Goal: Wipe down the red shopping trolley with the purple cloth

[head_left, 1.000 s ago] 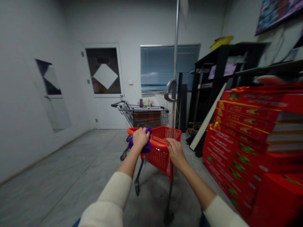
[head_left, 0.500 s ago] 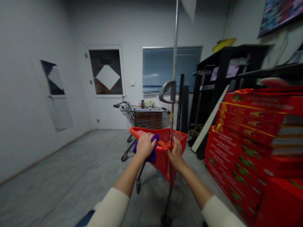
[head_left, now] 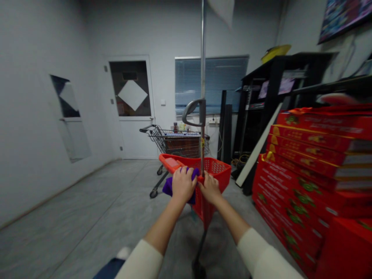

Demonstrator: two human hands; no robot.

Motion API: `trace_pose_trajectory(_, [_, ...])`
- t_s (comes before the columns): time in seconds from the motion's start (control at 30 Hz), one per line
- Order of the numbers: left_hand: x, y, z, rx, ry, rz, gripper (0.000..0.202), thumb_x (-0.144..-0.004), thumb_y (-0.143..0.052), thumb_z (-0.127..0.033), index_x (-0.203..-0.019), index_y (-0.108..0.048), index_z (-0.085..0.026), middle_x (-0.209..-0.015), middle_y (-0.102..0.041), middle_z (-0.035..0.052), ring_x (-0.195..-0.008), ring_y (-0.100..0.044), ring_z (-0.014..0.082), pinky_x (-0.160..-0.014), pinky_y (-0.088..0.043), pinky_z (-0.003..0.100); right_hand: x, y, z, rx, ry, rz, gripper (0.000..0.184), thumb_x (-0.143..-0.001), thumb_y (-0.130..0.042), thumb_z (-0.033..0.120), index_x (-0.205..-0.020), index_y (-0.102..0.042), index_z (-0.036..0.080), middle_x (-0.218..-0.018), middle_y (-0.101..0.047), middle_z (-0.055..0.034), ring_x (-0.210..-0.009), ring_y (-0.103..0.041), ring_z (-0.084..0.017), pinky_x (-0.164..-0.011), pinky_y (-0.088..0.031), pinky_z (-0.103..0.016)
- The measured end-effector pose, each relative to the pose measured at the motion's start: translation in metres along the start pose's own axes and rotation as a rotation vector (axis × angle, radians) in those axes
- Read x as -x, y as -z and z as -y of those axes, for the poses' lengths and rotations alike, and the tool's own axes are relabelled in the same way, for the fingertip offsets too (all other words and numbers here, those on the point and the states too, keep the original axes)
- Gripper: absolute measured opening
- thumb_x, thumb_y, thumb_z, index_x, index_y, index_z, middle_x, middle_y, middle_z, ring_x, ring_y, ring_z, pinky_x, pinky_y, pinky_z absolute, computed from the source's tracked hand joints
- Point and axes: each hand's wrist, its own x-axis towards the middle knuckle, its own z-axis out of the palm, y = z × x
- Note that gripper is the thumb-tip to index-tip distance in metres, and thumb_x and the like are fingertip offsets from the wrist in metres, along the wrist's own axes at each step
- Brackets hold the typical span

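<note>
In the head view a red plastic shopping cart (head_left: 223, 178) stands in front of me, with perforated basket walls. My left hand (head_left: 183, 183) is closed over a purple cloth (head_left: 167, 187), pressing it on the near rim. Right beside it, my right hand (head_left: 209, 186) has its fingers curled over the rim corner, at the foot of an upright metal pole (head_left: 202, 58). A grey loop-shaped handle (head_left: 188, 112) is on that pole. My right fingertips are partly hidden behind the rim.
A dark wire shopping cart (head_left: 157, 139) stands behind the red one. Stacked red boxes (head_left: 290, 193) line the right side. A pale board (head_left: 257, 149) leans by a black shelf (head_left: 273, 81). A white door (head_left: 136, 139) is at the back left.
My left hand and the purple cloth have moved right along the rim, closer to my right hand. The pole with its handle has shifted left, and the cart has turned slightly.
</note>
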Motion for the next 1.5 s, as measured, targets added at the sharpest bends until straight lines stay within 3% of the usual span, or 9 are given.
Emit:
trace_pose_trajectory(0.13, [-0.017, 0.007, 0.014, -0.056, 0.053, 0.097, 0.03, -0.094, -0.046, -0.041, -0.11, -0.063, -0.022, -0.112, -0.065, 0.0083, -0.105, -0.058, 0.0247, -0.091, -0.045, 0.037, 0.007, 0.005, 0.022, 0.027, -0.018, 0.001, 0.061, -0.096, -0.046, 0.045, -0.142, -0.039, 0.006, -0.136, -0.054, -0.0231, -0.128, -0.049, -0.029, -0.106, -0.032, -0.043])
trace_pose_trajectory(0.3, [-0.027, 0.01, 0.041, -0.06, 0.136, 0.118, 0.03, -0.095, -0.046, -0.039, -0.113, -0.063, -0.022, -0.113, -0.066, 0.008, -0.104, -0.06, 0.0226, -0.091, -0.046, 0.034, 0.008, 0.006, 0.038, -0.008, 0.001, 0.035, 0.059, -0.096, -0.042, 0.048, -0.143, -0.041, 0.011, -0.138, -0.054, -0.0187, -0.128, -0.046, -0.029, -0.106, -0.032, -0.042])
trace_pose_trajectory(0.47, [0.0, -0.006, 0.058, -0.03, 0.115, -0.146, 0.031, -0.095, -0.047, -0.037, -0.116, -0.063, -0.021, -0.125, -0.061, 0.0097, -0.117, -0.054, 0.0257, -0.1, -0.045, 0.04, -0.005, -0.001, 0.02, -0.016, 0.056, 0.089, 0.048, -0.099, -0.037, 0.044, -0.135, -0.051, 0.016, -0.139, -0.055, -0.0124, -0.129, -0.047, -0.024, -0.11, -0.03, -0.04])
trace_pose_trajectory(0.6, [0.029, -0.034, 0.063, -0.042, -0.022, -0.41, 0.036, -0.091, -0.054, -0.03, -0.126, -0.061, -0.023, -0.144, -0.049, 0.012, -0.139, -0.035, 0.0323, -0.111, -0.035, 0.051, -0.012, -0.018, 0.003, -0.069, 0.069, 0.133, 0.054, -0.099, -0.034, 0.051, -0.134, -0.054, 0.015, -0.135, -0.058, -0.0132, -0.126, -0.05, -0.024, -0.11, -0.032, -0.04])
trace_pose_trajectory(0.8, [0.057, -0.078, 0.065, -0.175, -0.265, -0.529, 0.049, -0.088, -0.057, -0.022, -0.136, -0.055, -0.032, -0.149, -0.046, 0.0058, -0.149, -0.015, 0.0305, -0.119, -0.021, 0.052, -0.01, -0.038, -0.01, -0.155, 0.195, 0.125, 0.051, -0.102, -0.019, 0.038, -0.138, -0.05, 0.018, -0.138, -0.057, -0.0091, -0.128, -0.049, -0.019, -0.109, -0.034, -0.038])
trace_pose_trajectory(1.03, [0.071, -0.094, 0.078, -0.287, -0.512, -0.471, 0.048, -0.09, -0.052, -0.018, -0.138, -0.054, -0.029, -0.154, -0.04, 0.003, -0.148, -0.022, 0.0266, -0.119, -0.022, 0.044, -0.006, -0.045, -0.009, -0.201, 0.205, 0.139, 0.053, -0.102, -0.014, 0.036, -0.143, -0.045, 0.022, -0.144, -0.052, -0.0057, -0.133, -0.045, -0.017, -0.114, -0.032, -0.04])
trace_pose_trajectory(1.2, [0.059, -0.078, 0.066, -0.304, -0.52, -0.371, 0.043, -0.093, -0.05, -0.023, -0.135, -0.054, -0.024, -0.151, -0.044, 0.0076, -0.144, -0.033, 0.029, -0.115, -0.03, 0.045, -0.013, -0.032, -0.022, -0.26, 0.283, 0.261, 0.056, -0.103, -0.008, 0.036, -0.142, -0.046, 0.029, -0.141, -0.055, -0.0003, -0.131, -0.049, -0.014, -0.11, -0.038, -0.036])
trace_pose_trajectory(1.4, [0.034, -0.073, 0.037, -0.284, -0.481, -0.21, 0.034, -0.094, -0.047, -0.023, -0.126, -0.057, -0.019, -0.142, -0.053, 0.0139, -0.137, -0.042, 0.0289, -0.111, -0.035, 0.047, -0.018, -0.03, -0.049, -0.069, 0.285, 0.29, 0.046, -0.099, -0.025, 0.022, -0.134, -0.056, 0.02, -0.137, -0.058, -0.0097, -0.129, -0.051, -0.019, -0.11, -0.036, -0.038])
trace_pose_trajectory(1.5, [0.023, -0.073, 0.026, -0.283, -0.441, -0.157, 0.031, -0.094, -0.045, -0.021, -0.122, -0.057, -0.015, -0.133, -0.058, 0.0169, -0.131, -0.048, 0.029, -0.109, -0.036, 0.047, -0.016, -0.037, -0.051, -0.041, 0.242, 0.282, 0.048, -0.098, -0.022, 0.017, -0.134, -0.054, 0.018, -0.135, -0.06, -0.0105, -0.125, -0.053, -0.019, -0.108, -0.038, -0.038])
